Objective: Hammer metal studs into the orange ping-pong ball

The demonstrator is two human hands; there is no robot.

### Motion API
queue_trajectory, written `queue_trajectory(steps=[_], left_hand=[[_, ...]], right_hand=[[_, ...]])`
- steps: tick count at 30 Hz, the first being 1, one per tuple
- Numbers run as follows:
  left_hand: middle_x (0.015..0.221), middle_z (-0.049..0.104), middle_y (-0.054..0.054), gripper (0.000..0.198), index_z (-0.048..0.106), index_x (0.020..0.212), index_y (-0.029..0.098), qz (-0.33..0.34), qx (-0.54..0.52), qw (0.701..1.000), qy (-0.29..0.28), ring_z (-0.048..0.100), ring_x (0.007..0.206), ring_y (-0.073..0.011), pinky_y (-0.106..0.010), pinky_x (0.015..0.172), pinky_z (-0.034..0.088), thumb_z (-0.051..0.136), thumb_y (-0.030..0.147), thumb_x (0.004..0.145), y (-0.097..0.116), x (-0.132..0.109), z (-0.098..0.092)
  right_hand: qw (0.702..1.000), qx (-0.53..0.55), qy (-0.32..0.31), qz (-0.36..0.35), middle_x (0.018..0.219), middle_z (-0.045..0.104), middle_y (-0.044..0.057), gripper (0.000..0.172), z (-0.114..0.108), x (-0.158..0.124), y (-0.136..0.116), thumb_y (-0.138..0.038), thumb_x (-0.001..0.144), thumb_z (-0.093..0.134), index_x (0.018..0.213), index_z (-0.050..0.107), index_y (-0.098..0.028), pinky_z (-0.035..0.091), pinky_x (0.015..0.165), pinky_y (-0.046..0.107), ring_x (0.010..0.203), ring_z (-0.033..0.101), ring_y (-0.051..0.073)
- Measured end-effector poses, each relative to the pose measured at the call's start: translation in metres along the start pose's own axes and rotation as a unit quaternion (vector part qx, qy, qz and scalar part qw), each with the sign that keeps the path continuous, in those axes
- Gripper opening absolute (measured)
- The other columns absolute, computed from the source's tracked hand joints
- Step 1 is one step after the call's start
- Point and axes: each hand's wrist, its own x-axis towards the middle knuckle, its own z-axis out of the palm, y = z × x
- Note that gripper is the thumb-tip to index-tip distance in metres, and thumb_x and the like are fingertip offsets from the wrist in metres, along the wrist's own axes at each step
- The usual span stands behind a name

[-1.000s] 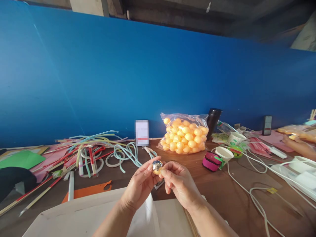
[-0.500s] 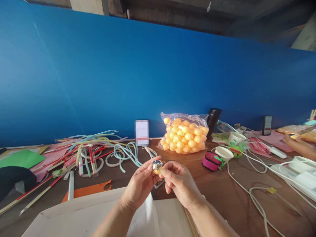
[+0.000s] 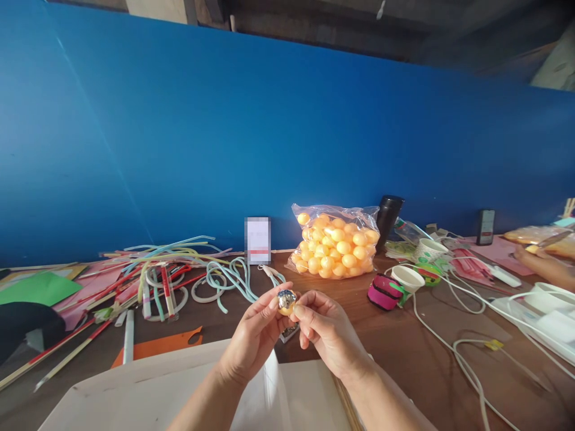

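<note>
- The left hand [image 3: 256,335] and the right hand [image 3: 326,332] meet above the near edge of the table [image 3: 404,353], fingertips pressed in from both sides.
- Between them sits a small ball [image 3: 286,301], orange below and covered with shiny silver on top; both hands pinch it with thumb and fingers.
- The ball is held in the air, just above a white board [image 3: 148,389] that lies under the wrists.
- Behind the hands stands a clear bag of orange balls [image 3: 335,248], well apart from the held one.
- To the left lies a heap of coloured tubes [image 3: 179,269] and sticks, with an orange paper [image 3: 157,347] nearer.
- Right of the bag are a dark tumbler [image 3: 389,221], a pink pouch [image 3: 384,293] and a paper cup [image 3: 407,278], with white cords [image 3: 467,353] trailing across the wood.
- At the far right edge another person's hand [image 3: 534,260] rests on the table.
</note>
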Motion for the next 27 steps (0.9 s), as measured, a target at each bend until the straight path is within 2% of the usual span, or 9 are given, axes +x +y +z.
queue_trajectory(steps=[4,14,27], left_hand=[[0.095,0.066,-0.009,0.034,0.064,0.119,0.016,0.003,-0.003,1.0,0.0,0.057,0.078,-0.0155,-0.031,0.073,0.046,0.055,0.023,0.087,-0.0013,0.0007,-0.0011],[0.094,0.067,-0.009,0.033,0.067,0.116,0.015,0.002,0.0,1.0,0.013,0.058,0.078,-0.0143,-0.03,0.079,0.046,0.06,0.025,0.085,0.0004,0.0,0.0013],[0.099,0.066,-0.01,0.035,0.064,0.119,0.013,0.001,-0.007,1.0,0.009,0.058,0.08,-0.0149,-0.031,0.08,0.045,0.057,0.024,0.086,0.0002,-0.0005,0.0007]], right_hand=[[1.0,-0.004,0.001,-0.005,0.067,0.066,-0.001,0.014,0.0001,-0.0004,-0.0001,-0.026,0.081,0.071,0.075,0.064,-0.015,0.047,0.044,0.016,0.042,0.049,0.004],[0.999,-0.032,0.009,-0.009,0.062,0.065,-0.002,0.015,0.0004,-0.0002,-0.0013,-0.028,0.08,0.072,0.074,0.066,-0.015,0.048,0.043,0.017,0.042,0.051,0.006],[0.997,-0.068,0.0,-0.019,0.065,0.065,-0.001,0.016,-0.0009,-0.0016,-0.0012,-0.029,0.084,0.069,0.077,0.065,-0.015,0.046,0.045,0.018,0.043,0.052,0.006]])
